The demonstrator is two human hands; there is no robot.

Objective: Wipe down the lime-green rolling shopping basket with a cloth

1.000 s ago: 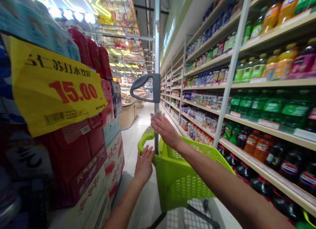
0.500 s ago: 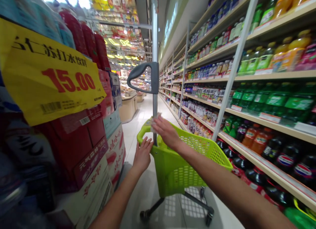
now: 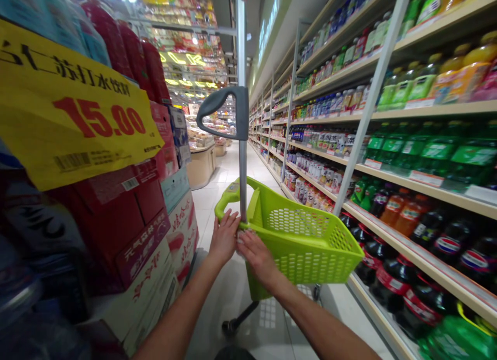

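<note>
A lime-green shopping cart [image 3: 306, 261] with perforated sides stands before me in the aisle. My left hand [image 3: 225, 238] grips its near left rim, fingers curled over the edge by the cart's handle opening. Close beside it, my right hand [image 3: 258, 256] is wrapped over the near corner, just below the pole, with fingers bent against the plastic. The two hands almost touch. A grey metal pole [image 3: 243, 184] rises from this corner and carries a dark grey loop handle [image 3: 223, 114]. Where my fingertips meet the cart is partly hidden.
Stacked drink cartons [image 3: 116, 230] with a yellow price sign [image 3: 77, 111] line the left side. On the right, long shelves [image 3: 423, 178] hold bottled drinks. Tiled floor [image 3: 229, 166] runs down the aisle past a wooden counter [image 3: 202, 166].
My right hand has come down from beside the pole to the cart's near corner. My left hand stays at the rim. The basket's inner divider now shows.
</note>
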